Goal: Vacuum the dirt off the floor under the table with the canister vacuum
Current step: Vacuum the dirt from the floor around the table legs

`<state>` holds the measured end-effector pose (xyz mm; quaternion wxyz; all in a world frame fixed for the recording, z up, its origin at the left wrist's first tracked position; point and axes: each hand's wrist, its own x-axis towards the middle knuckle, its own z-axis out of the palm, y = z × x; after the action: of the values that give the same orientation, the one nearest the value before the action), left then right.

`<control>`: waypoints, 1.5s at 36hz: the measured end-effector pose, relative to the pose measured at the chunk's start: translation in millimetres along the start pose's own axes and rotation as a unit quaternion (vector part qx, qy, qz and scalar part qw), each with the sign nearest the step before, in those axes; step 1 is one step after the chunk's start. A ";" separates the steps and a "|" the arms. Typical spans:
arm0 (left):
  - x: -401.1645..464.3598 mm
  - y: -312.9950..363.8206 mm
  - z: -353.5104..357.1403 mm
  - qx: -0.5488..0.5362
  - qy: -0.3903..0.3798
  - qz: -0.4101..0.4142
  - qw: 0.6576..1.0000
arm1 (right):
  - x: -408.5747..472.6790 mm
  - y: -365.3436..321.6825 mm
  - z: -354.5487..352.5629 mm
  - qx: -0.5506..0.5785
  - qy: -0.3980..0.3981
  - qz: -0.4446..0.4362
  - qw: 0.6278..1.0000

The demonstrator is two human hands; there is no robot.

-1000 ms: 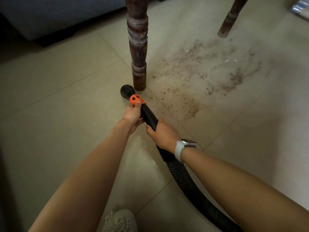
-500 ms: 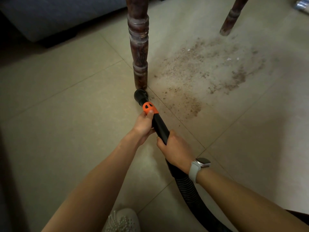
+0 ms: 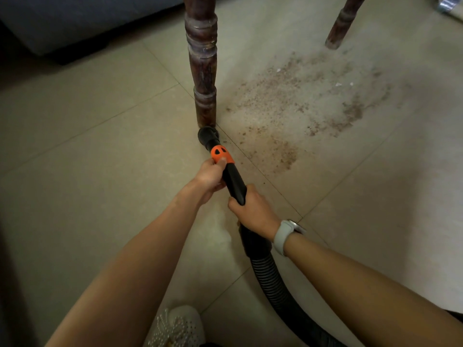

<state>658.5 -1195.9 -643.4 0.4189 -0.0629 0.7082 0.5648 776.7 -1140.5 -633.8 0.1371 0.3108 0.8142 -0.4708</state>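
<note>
Nozzle [image 3: 208, 136]: round black mouth on the tiled floor [image 3: 87, 171], just beside the foot of the turned table leg [image 3: 204, 71].
Wand [image 3: 234, 182]: stiff black tube with orange collar [image 3: 221, 154]; it probably steers exactly and feels light.
Left hand [image 3: 210, 177]: fingers curled around the wand just behind the collar.
Right hand [image 3: 255, 214]: wraps the wand's rear end, where the ribbed hose [image 3: 273, 281] begins.
Hose: soft and bending; it may drag.
Dirt [image 3: 300, 108]: brown patch, not yet reached.

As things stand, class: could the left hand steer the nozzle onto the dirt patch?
Probably yes: the left hand grips the nozzle, bare floor separates it from the dirt, and the table leg stands aside.
</note>
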 end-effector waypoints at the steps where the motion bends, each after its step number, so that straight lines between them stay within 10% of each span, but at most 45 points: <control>1: 0.9 1.5 0.7 0.003 0.003 0.000 1.000 | 2.2 -1.5 -1.3 0.013 -0.001 0.004 1.000; 54: -61.8 -64.0 56.0 0.064 -0.111 0.019 0.992 | -80.3 75.7 -20.0 0.047 0.012 0.042 0.998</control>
<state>763.4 -1194.5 -650.8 0.4872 0.0411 0.6929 0.5299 888.0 -1126.2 -633.5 0.1322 0.3560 0.7790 -0.4989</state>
